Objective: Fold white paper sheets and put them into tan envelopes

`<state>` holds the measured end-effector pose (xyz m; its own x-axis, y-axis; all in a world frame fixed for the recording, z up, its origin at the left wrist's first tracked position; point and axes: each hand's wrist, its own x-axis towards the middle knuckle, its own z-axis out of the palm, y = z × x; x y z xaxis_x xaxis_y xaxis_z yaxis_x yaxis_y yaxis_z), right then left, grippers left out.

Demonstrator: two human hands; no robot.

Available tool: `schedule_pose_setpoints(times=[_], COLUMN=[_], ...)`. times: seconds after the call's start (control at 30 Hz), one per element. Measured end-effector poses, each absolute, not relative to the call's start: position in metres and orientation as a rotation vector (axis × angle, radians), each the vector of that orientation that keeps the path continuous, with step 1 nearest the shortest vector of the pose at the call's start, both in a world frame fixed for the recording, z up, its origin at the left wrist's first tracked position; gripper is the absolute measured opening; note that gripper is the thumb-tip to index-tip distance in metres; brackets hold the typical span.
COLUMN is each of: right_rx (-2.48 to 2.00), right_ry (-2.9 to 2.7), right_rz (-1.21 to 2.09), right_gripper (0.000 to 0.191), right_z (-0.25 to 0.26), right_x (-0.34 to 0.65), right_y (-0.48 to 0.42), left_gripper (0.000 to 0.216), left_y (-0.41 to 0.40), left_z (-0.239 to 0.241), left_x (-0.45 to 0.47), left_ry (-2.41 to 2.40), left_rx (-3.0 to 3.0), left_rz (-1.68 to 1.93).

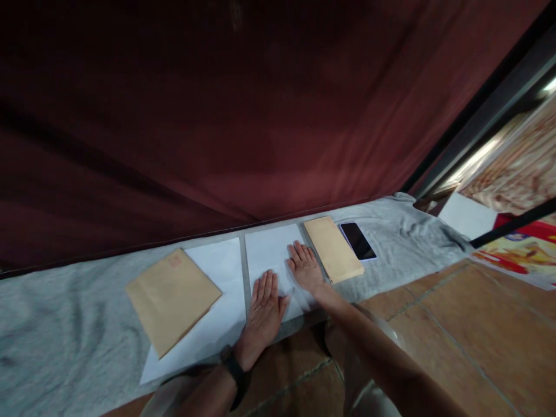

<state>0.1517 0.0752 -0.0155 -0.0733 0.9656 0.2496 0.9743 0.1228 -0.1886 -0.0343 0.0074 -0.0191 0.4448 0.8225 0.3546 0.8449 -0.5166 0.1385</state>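
Note:
A white sheet of paper (264,249) lies flat in front of me on a grey cloth. My left hand (264,307) rests palm down on its near left part, fingers stretched out. Farther up and to the right, my right hand (305,267) lies flat on the same sheet with its fingers slightly spread. Just right of that hand is a stack of brown envelopes (333,249). On the left, another brown envelope (174,301) with a small red mark sits at an angle over more white paper (226,313).
A dark-screened phone (357,241) lies right of the envelope stack. The grey cloth (43,324) covers a long, narrow surface against a dark red curtain (243,116). Brown floor tiles (469,324) and a colourful printed box (521,249) are at the right.

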Motion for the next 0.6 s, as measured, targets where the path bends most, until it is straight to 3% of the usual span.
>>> schedule_pose_setpoints(times=[0.3,0.6], right_rx=[-1.862,-1.872], right_ry=[-2.086,-2.020], right_rz=[0.022,0.087], right_gripper=[0.054,0.056], right_z=[-0.017,-0.019], right_x=[0.153,0.151], right_y=[0.074,0.076], left_gripper=[0.063,0.075], left_y=[0.051,0.036], left_z=[-0.006,-0.022], left_x=[0.013,-0.034], left_ry=[-1.677,-1.817], left_rx=[-2.594,-2.330], left_rz=[-0.556,-0.639])
